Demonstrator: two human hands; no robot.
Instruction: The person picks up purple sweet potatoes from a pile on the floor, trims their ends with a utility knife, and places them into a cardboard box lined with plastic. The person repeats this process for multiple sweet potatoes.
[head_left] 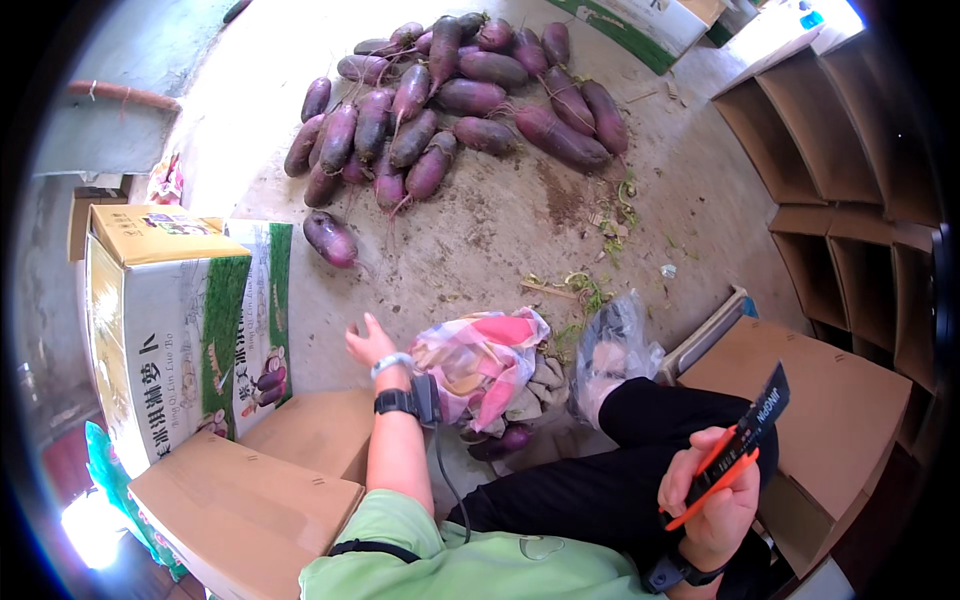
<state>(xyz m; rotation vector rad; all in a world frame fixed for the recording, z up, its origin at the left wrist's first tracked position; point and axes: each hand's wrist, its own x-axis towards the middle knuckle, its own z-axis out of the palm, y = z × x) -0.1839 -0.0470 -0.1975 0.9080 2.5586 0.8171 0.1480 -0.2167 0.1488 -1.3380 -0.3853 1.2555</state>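
My left hand (pixel 372 346) reaches out over the concrete floor, fingers apart and nothing in it. Closest to it lies a crumpled pink-and-white checked cloth (pixel 480 360). Beyond, a single purple radish (pixel 330 239) rests apart from a pile of long purple radishes (pixel 470 97) with thin roots and soil on them. In my right hand (pixel 712 505), raised at the lower right, is a black-and-orange knife (pixel 762 410), its dark blade pointing up. Another purple radish (pixel 503 442) is partly hidden below the cloth, by my legs.
At left stands a printed white-and-green carton (pixel 165 330), with open brown flaps (pixel 245 500) near me. A brown carton (pixel 800 400) is at my right, with stacked open cartons (pixel 850 180) behind. Clear plastic (pixel 612 350) covers my foot; leaf scraps (pixel 615 215) and soil litter the floor.
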